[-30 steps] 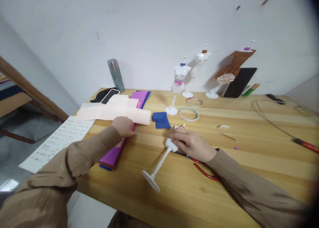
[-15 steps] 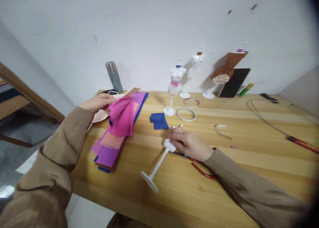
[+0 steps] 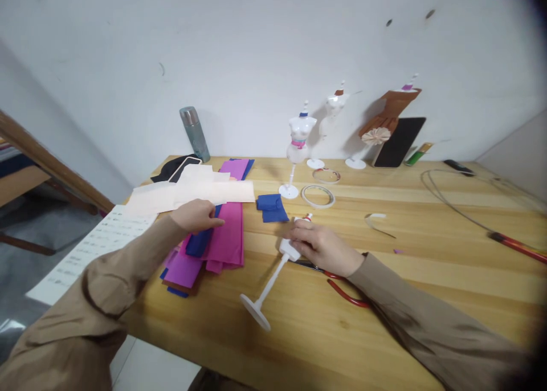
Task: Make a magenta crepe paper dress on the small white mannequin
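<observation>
My right hand point(image 3: 314, 244) is wrapped around the torso of a small white mannequin point(image 3: 269, 282), which leans with its round base toward the near edge. My fingers hide most of its body. My left hand point(image 3: 196, 215) hovers over a pile of crepe paper, thumb stretched away from its bent fingers, and I see nothing between them. Beneath it lie a dark blue piece point(image 3: 200, 241), a pink sheet point(image 3: 228, 231) and a purple sheet point(image 3: 183, 274). Pale cream sheets point(image 3: 196, 190) spread just beyond that hand.
Red-handled scissors point(image 3: 348, 294) lie under my right wrist. A folded blue piece point(image 3: 272, 207) and a tape roll point(image 3: 318, 196) sit farther back. Upright mannequins point(image 3: 298, 143), a black tablet point(image 3: 399, 143) and a flask point(image 3: 195, 134) line the wall. A written sheet point(image 3: 92, 251) overhangs the left edge.
My left hand has let go of the pink and cream paper and moved right and nearer. The pink sheet now lies flat, the cream sheets spread behind. My right hand keeps its hold.
</observation>
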